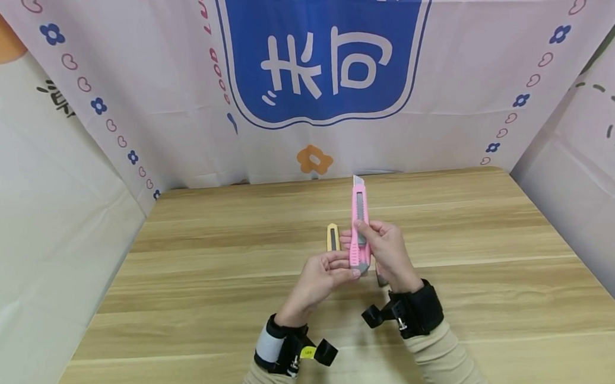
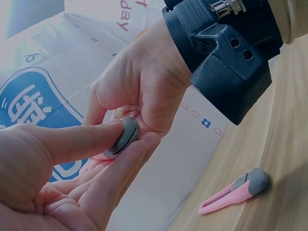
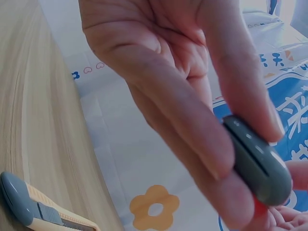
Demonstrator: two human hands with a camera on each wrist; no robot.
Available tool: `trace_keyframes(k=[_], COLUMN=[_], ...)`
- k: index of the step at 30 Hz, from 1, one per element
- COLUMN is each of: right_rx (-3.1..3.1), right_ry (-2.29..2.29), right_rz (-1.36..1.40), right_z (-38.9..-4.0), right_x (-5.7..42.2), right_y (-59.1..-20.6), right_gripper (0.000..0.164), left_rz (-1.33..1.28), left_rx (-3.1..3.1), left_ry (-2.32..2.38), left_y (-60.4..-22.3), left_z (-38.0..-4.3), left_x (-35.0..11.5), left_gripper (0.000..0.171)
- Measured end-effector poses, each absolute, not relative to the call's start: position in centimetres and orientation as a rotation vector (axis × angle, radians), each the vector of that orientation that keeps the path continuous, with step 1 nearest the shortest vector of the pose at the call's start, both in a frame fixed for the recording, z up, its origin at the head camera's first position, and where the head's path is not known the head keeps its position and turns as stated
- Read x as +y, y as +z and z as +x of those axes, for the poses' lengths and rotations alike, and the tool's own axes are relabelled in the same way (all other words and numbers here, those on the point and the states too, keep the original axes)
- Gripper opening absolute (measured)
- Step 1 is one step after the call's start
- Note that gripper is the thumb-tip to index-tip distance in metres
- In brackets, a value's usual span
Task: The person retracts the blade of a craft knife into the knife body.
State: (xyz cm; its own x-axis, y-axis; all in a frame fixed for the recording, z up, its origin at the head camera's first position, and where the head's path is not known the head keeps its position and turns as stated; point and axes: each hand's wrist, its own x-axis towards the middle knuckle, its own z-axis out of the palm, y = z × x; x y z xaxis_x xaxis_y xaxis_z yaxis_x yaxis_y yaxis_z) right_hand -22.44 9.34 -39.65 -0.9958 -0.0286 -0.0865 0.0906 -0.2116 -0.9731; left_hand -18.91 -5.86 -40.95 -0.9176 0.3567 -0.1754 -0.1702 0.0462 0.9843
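Observation:
A pink utility knife (image 1: 353, 230) is held between both hands, its blade tip pointing away, toward the curtain. My left hand (image 1: 316, 279) pinches its grey end cap (image 2: 126, 137) between thumb and fingers. With the thumb over the slider area, my right hand (image 1: 391, 253) grips the knife's body. Beyond the left hand lies a yellow utility knife (image 1: 332, 233), whose near end is hidden in the head view. Another pink utility knife (image 2: 236, 191) rests on the table, mostly covered by the right hand in the head view.
The wooden table (image 1: 185, 284) spreads around both hands. A printed curtain (image 1: 192, 146) hangs at its far edge, and pale cloth (image 1: 30, 205) lines the left side. Camera bands (image 1: 420, 309) circle both wrists.

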Motion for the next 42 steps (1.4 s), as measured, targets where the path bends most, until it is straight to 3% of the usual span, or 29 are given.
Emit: trace_keyframes(k=[22,42], right_rx=[1.857,1.864], right_ry=[-2.378,-2.330], right_rz=[0.040,0.071], right_z=[-22.36,-22.53], right_x=[10.18,9.84], right_y=[-39.13,-39.36], right_gripper=[0.043,0.046], left_rz=[0.235,0.221], left_rx=[1.886,1.889], left_ry=[1.947,1.985], left_y=[-40.81,-40.83], left_z=[-18.90,-18.94], left_x=[-5.83,-5.88], left_gripper=[0.032,0.036])
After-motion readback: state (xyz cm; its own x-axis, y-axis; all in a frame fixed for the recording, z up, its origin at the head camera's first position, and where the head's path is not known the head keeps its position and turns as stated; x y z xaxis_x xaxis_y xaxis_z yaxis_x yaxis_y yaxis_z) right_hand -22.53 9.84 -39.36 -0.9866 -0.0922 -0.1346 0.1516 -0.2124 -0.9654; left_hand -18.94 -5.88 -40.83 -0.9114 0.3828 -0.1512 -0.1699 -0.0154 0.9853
